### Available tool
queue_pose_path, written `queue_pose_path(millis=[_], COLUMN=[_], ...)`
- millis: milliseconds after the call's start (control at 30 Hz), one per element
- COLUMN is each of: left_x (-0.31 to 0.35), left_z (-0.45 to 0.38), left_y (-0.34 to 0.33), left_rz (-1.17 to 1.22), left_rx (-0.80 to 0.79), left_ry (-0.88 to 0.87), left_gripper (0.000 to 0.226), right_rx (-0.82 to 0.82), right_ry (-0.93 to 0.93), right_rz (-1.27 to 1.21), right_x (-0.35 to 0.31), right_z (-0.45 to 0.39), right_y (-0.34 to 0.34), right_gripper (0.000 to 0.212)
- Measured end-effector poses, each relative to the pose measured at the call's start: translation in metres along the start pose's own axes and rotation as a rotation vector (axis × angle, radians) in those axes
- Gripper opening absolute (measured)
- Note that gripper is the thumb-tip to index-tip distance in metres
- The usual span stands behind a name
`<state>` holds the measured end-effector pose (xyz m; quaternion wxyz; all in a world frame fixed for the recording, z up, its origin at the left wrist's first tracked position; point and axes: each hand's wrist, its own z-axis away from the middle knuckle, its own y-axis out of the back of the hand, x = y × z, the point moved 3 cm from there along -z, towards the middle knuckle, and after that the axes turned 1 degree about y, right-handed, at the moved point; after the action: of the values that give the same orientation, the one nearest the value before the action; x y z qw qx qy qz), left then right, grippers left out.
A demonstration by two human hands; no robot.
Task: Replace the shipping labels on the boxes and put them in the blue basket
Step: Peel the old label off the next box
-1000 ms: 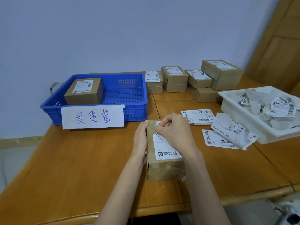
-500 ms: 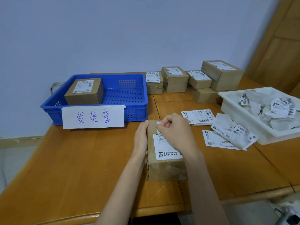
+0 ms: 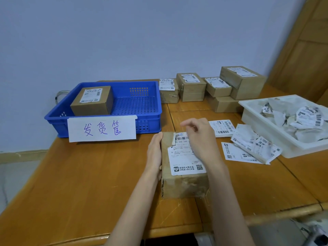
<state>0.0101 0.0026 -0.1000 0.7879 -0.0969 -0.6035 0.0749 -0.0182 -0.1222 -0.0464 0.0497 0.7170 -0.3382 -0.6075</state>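
1. Box [image 3: 183, 167]: on the table [image 3: 88, 174], near edge, long axis running away from the person; label [image 3: 186, 157] on top.
2. Left hand [image 3: 154, 153]: fingers flat against the box's left side, steadying it.
3. Right hand [image 3: 198, 137]: over the label's far end, blurred; fingers loosely spread, pinching nothing visible. Nearer the peeled corner.
4. Change: right hand earlier pinched that corner; now lifted, barcode exposed.
5. Basket [image 3: 145, 121]: far left.
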Motion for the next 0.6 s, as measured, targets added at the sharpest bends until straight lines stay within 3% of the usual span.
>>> queue_pose_path(millis=[133, 333, 600], left_x=[0.000, -0.001, -0.002], left_z=[-0.003, -0.004, -0.005], left_y=[0.000, 0.000, 0.000], left_rz=[-0.015, -0.020, 0.000], left_rx=[-0.004, -0.009, 0.001], left_ry=[-0.029, -0.025, -0.026], left_gripper=[0.026, 0.026, 0.025], right_rx=[-0.059, -0.038, -0.040], right_ry=[0.132, 0.192, 0.228], right_rz=[0.282, 0.302, 0.340], right_x=[0.003, -0.002, -0.004], right_z=[0.000, 0.001, 0.004], right_y=[-0.013, -0.013, -0.014], right_gripper=[0.025, 0.008, 0.009])
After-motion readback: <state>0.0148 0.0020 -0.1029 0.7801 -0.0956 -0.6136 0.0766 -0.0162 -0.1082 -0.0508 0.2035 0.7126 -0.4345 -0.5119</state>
